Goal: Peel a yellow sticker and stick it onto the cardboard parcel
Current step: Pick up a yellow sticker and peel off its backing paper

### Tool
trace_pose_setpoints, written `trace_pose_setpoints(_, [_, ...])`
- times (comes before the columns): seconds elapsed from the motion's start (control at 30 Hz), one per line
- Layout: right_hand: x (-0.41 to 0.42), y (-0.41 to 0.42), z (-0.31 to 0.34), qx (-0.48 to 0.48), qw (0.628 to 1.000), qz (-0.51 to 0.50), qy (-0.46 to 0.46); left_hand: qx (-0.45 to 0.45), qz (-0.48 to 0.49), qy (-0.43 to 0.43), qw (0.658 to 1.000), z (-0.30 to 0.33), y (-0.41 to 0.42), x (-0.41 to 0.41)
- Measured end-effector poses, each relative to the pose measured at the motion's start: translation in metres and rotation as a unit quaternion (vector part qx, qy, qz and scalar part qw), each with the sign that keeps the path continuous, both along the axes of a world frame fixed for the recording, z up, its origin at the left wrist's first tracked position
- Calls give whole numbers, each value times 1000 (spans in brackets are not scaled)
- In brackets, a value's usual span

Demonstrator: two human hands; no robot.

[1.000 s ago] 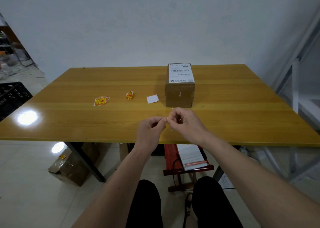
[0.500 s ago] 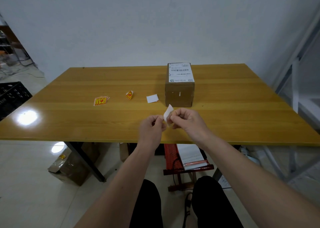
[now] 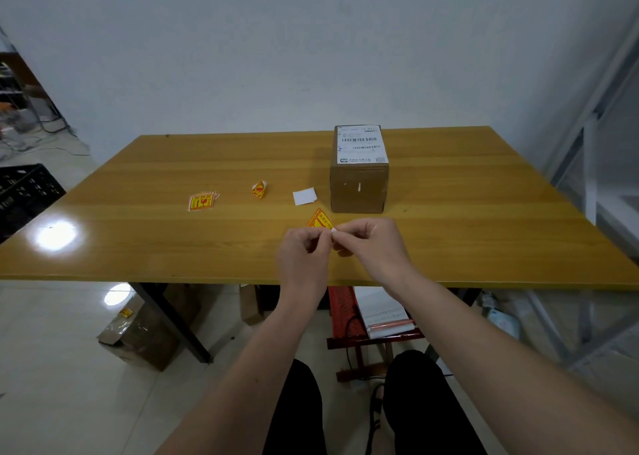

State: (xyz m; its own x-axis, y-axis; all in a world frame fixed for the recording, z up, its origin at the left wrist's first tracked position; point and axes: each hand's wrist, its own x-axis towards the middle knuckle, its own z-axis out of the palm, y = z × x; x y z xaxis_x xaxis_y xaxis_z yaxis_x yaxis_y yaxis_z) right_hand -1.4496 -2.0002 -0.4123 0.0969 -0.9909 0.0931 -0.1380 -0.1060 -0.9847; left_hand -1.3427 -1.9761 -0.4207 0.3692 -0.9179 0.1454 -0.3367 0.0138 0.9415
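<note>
A: Where is the sticker (image 3: 319, 220)?
B: Pinched between both hands, above the near middle of the table (image 3: 484, 219). It is yellow with red print and stands up from the fingertips, one corner pointing up.

A: How are the hands set?
B: The left hand (image 3: 304, 257) has thumb and forefinger closed on the sticker's lower edge. The right hand (image 3: 375, 247) meets it from the right, fingers closed on a small white bit at the sticker's lower right corner. Whether that white bit is backing or the sticker's own edge, I cannot tell.

A: And the parcel (image 3: 359, 169)?
B: It is a brown cardboard box standing just beyond the hands, slightly right of them. A white label (image 3: 361, 144) with barcodes covers its top. The sticker is near its front face but not touching it.

A: Anything else on the table?
B: A white paper square (image 3: 304, 196) lies just left of the parcel. Further left sits a curled yellow sticker (image 3: 259, 190), and further left again a small stack of flat yellow stickers (image 3: 202, 201). A bright lamp glare shows on the near left of the table.

A: Below the table?
B: The person's dark trousers, a red stool (image 3: 359, 320) with papers on it, and a cardboard box (image 3: 145, 333) on the floor at left.
</note>
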Motion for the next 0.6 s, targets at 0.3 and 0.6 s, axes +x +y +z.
trace_pose_setpoints(0.3, [-2,-2,5,5,997,6,72,23,-3,-61,998,-3,-1,0])
trace_pose_setpoints(0.6, [-10,-3,4,30,997,25,60,47,-29,-31,998,2,3,2])
